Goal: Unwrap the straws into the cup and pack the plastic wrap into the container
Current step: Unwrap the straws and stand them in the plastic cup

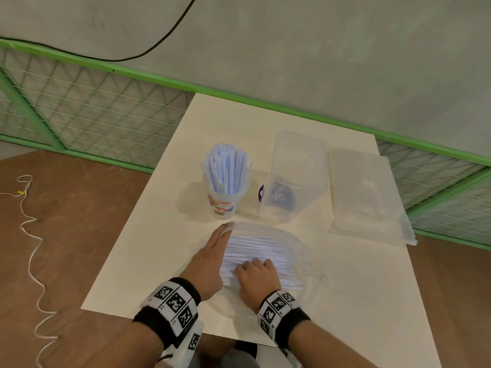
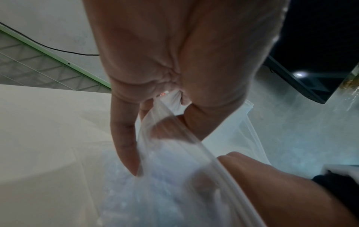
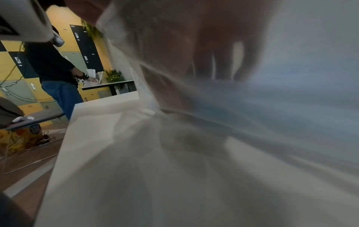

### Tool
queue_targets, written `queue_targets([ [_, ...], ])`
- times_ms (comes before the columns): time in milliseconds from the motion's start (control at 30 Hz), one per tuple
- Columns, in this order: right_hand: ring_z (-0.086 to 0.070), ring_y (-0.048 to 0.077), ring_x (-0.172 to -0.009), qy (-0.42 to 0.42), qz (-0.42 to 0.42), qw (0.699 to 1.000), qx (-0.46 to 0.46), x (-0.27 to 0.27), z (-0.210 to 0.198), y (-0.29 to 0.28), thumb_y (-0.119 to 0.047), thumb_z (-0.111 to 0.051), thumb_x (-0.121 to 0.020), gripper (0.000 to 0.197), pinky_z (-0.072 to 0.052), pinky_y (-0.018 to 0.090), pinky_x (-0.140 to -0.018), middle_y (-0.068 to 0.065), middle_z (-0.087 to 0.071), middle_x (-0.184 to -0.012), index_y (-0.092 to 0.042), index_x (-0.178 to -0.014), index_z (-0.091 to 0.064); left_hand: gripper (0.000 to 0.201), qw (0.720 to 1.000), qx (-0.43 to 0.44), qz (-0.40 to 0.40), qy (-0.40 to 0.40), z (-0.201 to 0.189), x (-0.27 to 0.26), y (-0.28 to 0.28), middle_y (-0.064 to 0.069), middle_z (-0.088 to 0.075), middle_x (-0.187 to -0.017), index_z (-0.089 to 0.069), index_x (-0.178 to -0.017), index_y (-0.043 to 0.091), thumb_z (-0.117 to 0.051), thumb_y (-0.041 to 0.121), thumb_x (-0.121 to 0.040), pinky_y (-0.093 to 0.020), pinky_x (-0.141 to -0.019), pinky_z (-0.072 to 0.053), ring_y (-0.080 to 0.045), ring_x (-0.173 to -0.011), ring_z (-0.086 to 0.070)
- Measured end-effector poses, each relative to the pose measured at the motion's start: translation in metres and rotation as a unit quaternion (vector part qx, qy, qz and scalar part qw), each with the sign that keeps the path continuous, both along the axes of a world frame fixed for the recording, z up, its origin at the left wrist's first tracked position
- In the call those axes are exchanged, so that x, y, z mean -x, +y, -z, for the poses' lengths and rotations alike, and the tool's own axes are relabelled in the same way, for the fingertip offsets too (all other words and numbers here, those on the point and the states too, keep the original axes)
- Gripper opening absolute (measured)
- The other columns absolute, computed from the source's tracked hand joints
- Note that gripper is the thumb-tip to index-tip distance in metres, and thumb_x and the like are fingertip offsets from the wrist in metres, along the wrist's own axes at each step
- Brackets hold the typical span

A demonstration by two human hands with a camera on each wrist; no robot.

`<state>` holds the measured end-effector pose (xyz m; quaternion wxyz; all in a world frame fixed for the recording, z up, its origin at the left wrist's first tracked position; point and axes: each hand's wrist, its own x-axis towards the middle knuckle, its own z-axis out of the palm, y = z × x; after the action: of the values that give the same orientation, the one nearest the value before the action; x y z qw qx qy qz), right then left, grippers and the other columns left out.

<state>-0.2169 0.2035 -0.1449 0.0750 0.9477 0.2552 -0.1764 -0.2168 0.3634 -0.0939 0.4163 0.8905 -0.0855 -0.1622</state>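
A printed cup holds a bunch of pale blue straws at mid-table. To its right stands a clear container. Near the front edge lies a clear plastic wrap with several white straws in it. My left hand pinches the wrap's left open edge; in the left wrist view the film runs between thumb and fingers. My right hand reaches into the wrap, fingers curled on the straws. The right wrist view shows its fingers blurred through the film.
A clear lid lies right of the container, near the table's right edge. A dark purple object shows at the container's base. A green mesh fence stands behind the cream table. A person stands in the background.
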Motion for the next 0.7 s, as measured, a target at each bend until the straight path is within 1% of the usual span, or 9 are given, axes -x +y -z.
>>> queue_targets([
  [67, -0.053, 0.033, -0.110, 0.011, 0.000, 1.000, 0.018, -0.002, -0.003, 0.002, -0.009, -0.049, -0.088, 0.032, -0.035, 0.047, -0.095, 0.010, -0.063, -0.116, -0.011, -0.118, -0.059, 0.103, 1.000, 0.002, -0.002, -0.002, -0.001, 0.000, 0.000, 0.022, 0.003, -0.157, -0.007, -0.152, 0.029, -0.047, -0.016, -0.069, -0.021, -0.108, -0.035, -0.003, -0.139, -0.024],
  [133, -0.053, 0.034, -0.108, 0.020, -0.010, 0.999, 0.047, -0.001, -0.007, 0.005, -0.009, -0.052, -0.088, 0.026, -0.036, 0.048, -0.096, 0.011, -0.062, -0.114, -0.009, -0.114, -0.059, 0.103, 1.000, 0.002, -0.001, -0.002, -0.002, 0.002, 0.000, 0.021, 0.002, -0.157, -0.007, -0.152, 0.030, -0.047, -0.016, -0.070, -0.017, -0.108, -0.031, -0.002, -0.139, -0.022],
  [200, -0.054, 0.034, -0.106, 0.027, -0.030, 0.997, 0.073, 0.002, -0.009, 0.009, -0.009, -0.053, -0.088, 0.025, -0.036, 0.048, -0.095, 0.012, -0.062, -0.111, -0.008, -0.112, -0.058, 0.102, 1.000, 0.002, 0.004, -0.004, -0.002, 0.003, -0.001, 0.021, 0.002, -0.157, -0.007, -0.152, 0.030, -0.048, -0.016, -0.070, -0.015, -0.108, -0.029, 0.000, -0.139, -0.020],
  [300, -0.056, 0.034, -0.103, 0.023, -0.044, 0.996, 0.080, 0.005, -0.009, 0.011, -0.010, -0.053, -0.089, 0.023, -0.036, 0.048, -0.094, 0.011, -0.062, -0.109, -0.009, -0.112, -0.058, 0.102, 1.000, 0.000, 0.010, -0.006, -0.003, 0.004, -0.003, 0.023, 0.002, -0.155, -0.006, -0.151, 0.030, -0.048, -0.016, -0.071, -0.012, -0.106, -0.025, 0.005, -0.136, -0.016],
  [400, -0.059, 0.033, -0.097, 0.023, -0.050, 0.996, 0.072, 0.006, -0.011, 0.009, -0.011, -0.052, -0.090, 0.019, -0.036, 0.048, -0.094, 0.011, -0.064, -0.103, -0.010, -0.108, -0.058, 0.103, 1.000, 0.003, 0.012, -0.004, -0.005, 0.005, -0.002, 0.025, 0.002, -0.153, -0.006, -0.151, 0.031, -0.047, -0.017, -0.070, -0.011, -0.106, -0.026, 0.007, -0.134, -0.015],
  [500, -0.061, 0.033, -0.095, 0.027, -0.035, 0.999, 0.027, 0.006, -0.010, 0.003, -0.020, -0.051, -0.092, 0.021, -0.036, 0.047, -0.095, 0.009, -0.066, -0.102, -0.014, -0.111, -0.055, 0.102, 1.000, 0.004, 0.005, -0.007, -0.006, 0.005, 0.000, 0.024, 0.001, -0.155, -0.007, -0.151, 0.031, -0.047, -0.017, -0.070, -0.012, -0.105, -0.027, 0.001, -0.137, -0.021],
  [600, -0.063, 0.031, -0.097, 0.031, 0.018, 0.998, -0.052, 0.003, -0.014, -0.009, -0.033, -0.047, -0.092, 0.035, -0.035, 0.044, -0.096, 0.007, -0.068, -0.104, -0.018, -0.125, -0.046, 0.098, 1.000, -0.002, -0.006, -0.007, -0.007, 0.004, 0.003, 0.021, 0.001, -0.156, -0.008, -0.151, 0.030, -0.048, -0.014, -0.073, -0.013, -0.103, -0.028, -0.005, -0.137, -0.026],
  [667, -0.063, 0.031, -0.100, 0.029, 0.065, 0.992, -0.102, 0.000, -0.019, -0.021, -0.040, -0.048, -0.092, 0.040, -0.040, 0.040, -0.091, 0.004, -0.068, -0.108, -0.021, -0.128, -0.044, 0.098, 1.000, 0.001, -0.013, -0.007, -0.009, 0.003, 0.006, 0.021, -0.001, -0.155, -0.010, -0.151, 0.029, -0.048, -0.014, -0.071, -0.017, -0.104, -0.032, -0.007, -0.137, -0.029],
  [700, -0.063, 0.029, -0.099, 0.029, 0.093, 0.986, -0.136, -0.002, -0.023, -0.027, -0.042, -0.048, -0.092, 0.037, -0.043, 0.037, -0.086, 0.003, -0.069, -0.107, -0.023, -0.124, -0.047, 0.098, 1.000, 0.003, -0.013, -0.008, -0.009, 0.003, 0.007, 0.021, -0.002, -0.155, -0.010, -0.151, 0.028, -0.048, -0.014, -0.071, -0.018, -0.105, -0.032, -0.009, -0.138, -0.028],
])
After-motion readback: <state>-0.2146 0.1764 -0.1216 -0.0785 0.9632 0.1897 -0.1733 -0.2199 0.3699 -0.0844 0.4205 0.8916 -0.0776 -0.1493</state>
